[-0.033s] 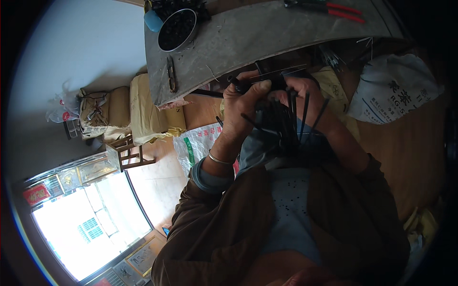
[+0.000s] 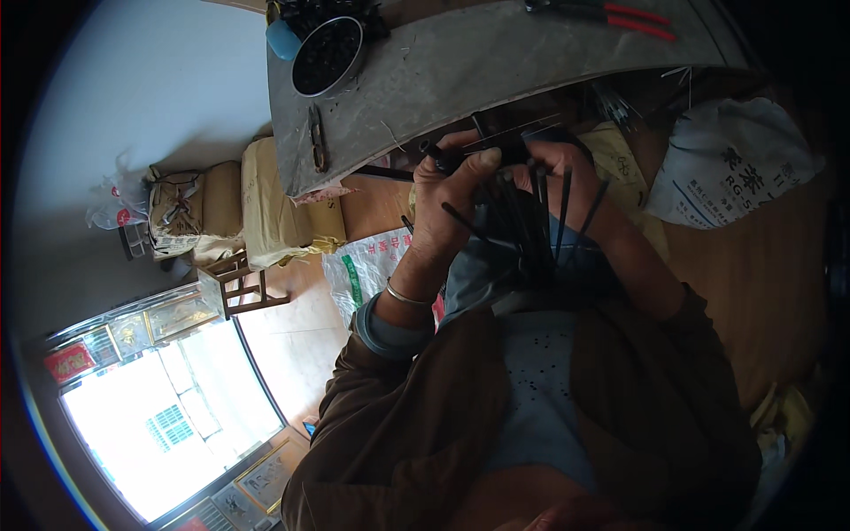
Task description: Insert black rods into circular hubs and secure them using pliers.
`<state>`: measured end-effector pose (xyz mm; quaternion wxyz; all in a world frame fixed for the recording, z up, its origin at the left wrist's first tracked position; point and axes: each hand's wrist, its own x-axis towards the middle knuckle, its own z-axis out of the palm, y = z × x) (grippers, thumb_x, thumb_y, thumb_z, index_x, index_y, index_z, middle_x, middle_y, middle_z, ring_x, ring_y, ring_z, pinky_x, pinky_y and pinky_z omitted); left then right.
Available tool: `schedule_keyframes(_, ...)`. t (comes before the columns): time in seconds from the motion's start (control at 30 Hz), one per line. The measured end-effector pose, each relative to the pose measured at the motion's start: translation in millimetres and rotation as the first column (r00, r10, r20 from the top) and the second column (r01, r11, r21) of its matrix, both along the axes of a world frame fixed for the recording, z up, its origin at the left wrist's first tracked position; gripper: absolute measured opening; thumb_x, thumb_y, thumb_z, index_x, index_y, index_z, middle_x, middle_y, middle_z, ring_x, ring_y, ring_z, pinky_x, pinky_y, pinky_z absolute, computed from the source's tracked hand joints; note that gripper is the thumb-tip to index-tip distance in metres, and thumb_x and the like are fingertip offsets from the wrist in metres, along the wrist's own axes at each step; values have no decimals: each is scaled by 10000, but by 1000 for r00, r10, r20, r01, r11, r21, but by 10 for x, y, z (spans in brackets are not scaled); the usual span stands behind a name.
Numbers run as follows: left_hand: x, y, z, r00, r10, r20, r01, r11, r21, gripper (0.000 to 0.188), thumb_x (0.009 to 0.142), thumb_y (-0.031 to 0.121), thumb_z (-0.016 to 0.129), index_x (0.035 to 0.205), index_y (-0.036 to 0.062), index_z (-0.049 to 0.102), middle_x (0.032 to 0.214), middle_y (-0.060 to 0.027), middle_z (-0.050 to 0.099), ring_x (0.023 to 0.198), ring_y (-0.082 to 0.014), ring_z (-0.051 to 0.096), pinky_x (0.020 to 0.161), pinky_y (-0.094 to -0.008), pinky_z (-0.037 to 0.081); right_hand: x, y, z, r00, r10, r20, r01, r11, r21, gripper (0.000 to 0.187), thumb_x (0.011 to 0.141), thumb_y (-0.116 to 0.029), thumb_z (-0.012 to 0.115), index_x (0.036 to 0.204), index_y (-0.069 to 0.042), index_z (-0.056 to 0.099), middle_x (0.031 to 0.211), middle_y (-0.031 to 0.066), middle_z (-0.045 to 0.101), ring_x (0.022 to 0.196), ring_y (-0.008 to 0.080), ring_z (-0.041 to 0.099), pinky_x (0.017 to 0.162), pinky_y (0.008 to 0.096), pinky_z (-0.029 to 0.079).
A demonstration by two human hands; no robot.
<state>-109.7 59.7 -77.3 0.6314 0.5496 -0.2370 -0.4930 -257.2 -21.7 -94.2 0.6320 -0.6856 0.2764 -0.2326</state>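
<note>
My left hand is closed around a black tubular piece, its thumb pressed on top and a round end sticking out on the left. Thin wire-like strands extend to the right above the hands. My right hand is bent in close beside the left, its fingertips largely hidden behind dark rods, so what they grip cannot be made out. A bundle of black rods stands up from my lap between my forearms, several of them splayed outward. Both hands are below the near edge of the grey table.
On the table are a bowl of small black pieces, small snips and red-handled pliers. A white sack stands at right. Wrapped packages and a wooden stool are at left.
The thin strands have tilted slightly and shifted left. My right fingers have moved a little by the rods; my left hand keeps its hold.
</note>
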Motion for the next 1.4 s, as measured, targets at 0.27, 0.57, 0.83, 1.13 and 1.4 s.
schedule_keyframes(0.27,-43,4,-23,994,-26,-107,22,999,-41,296,845,104,682,1114,2,613,812,-45,642,656,-108,586,609,-240,480,20,-1,-74,987,-22,161,-69,840,537,241,888,-246,667,905,-6,683,793,21,665,738,52,583,667,239,453)
schedule_keyframes(0.57,-55,29,-115,966,-45,-257,29,998,-64,339,855,180,700,1143,26,609,847,-17,644,622,-83,555,574,-204,443,-26,25,-126,992,-3,126,-59,870,489,267,874,-271,682,931,-10,678,811,11,670,745,67,595,676,218,448)
schedule_keyframes(0.83,-158,-22,-20,992,-19,126,19,1000,4,347,862,197,697,1156,29,621,844,1,648,615,-66,540,545,-198,427,-8,28,-201,983,-32,182,-77,824,562,306,860,-325,698,900,-22,684,807,-3,654,748,57,570,706,212,432)
schedule_keyframes(1.13,-66,22,-154,969,-90,-231,63,990,-124,386,855,232,710,1161,16,621,904,-21,672,629,-72,561,545,-203,436,-83,-38,-193,990,66,122,-116,878,465,306,902,-310,646,949,-8,669,829,-10,632,768,57,566,705,234,455)
schedule_keyframes(1.4,-150,69,-36,976,-135,-171,122,989,-87,320,895,199,663,1164,31,621,901,-5,664,674,-58,569,574,-200,450,-127,54,-37,994,3,105,-53,877,477,316,900,-325,664,909,-9,671,777,-38,600,730,33,499,650,222,411)
